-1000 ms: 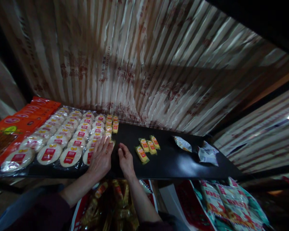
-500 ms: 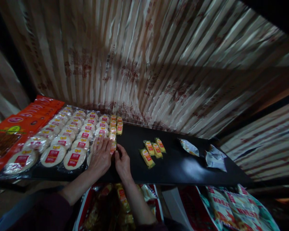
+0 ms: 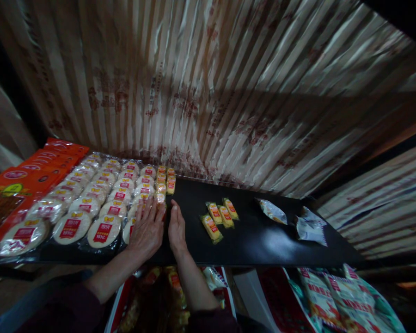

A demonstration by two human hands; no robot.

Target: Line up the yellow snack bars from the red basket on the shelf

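My left hand [image 3: 147, 233] lies flat, fingers stretched out, over the front of the rightmost column of wrapped round rice crackers [image 3: 144, 189]. Its fingertips reach the small yellow snack packs [image 3: 161, 178], lined up in two short columns beside the crackers; the nearest packs are partly hidden under it. Just to the right, my right hand [image 3: 177, 229] stands edge-on over the black shelf [image 3: 249, 245], its fingers straight and nothing visible in them. Several loose yellow snack packs [image 3: 219, 215] rest farther right on the shelf.
Orange packets [image 3: 24, 178] overlap at the far left. Two silvery packets [image 3: 272, 211] lie on the right of the shelf. Below its front edge are a red-and-white crate [image 3: 230, 296] with snacks and a container of green-and-white bags [image 3: 346, 296]. Printed sheeting [image 3: 194, 92] rises behind.
My right hand has straightened its fingers and come slightly away from the yellow packs. My left hand has shifted slightly right, still flat over the front of the column. The view has moved a little.
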